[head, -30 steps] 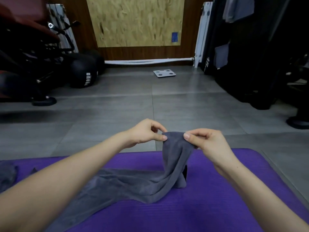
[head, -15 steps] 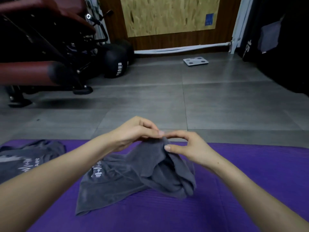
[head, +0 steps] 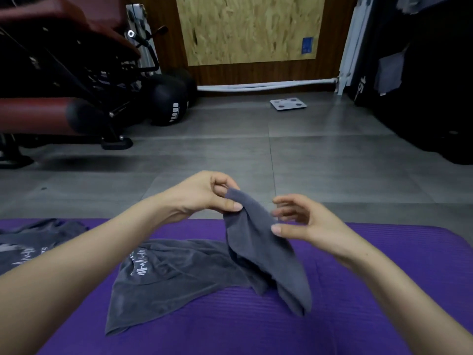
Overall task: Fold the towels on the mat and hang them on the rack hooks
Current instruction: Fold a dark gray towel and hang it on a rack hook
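Towel [head: 179, 272] logo's white, can't read it; left hand [head: 202, 198] pinches a raised corner, right hand [head: 307, 226] loose-fingered just beside, above the purple mat [head: 256, 331].

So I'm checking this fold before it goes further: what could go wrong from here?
Only the left hand pinches the grey terry towel, by one corner; the right hand looks open beside it, so the corner may slip. The rest lies rumpled on the purple foam mat, so the fold may come out crooked.
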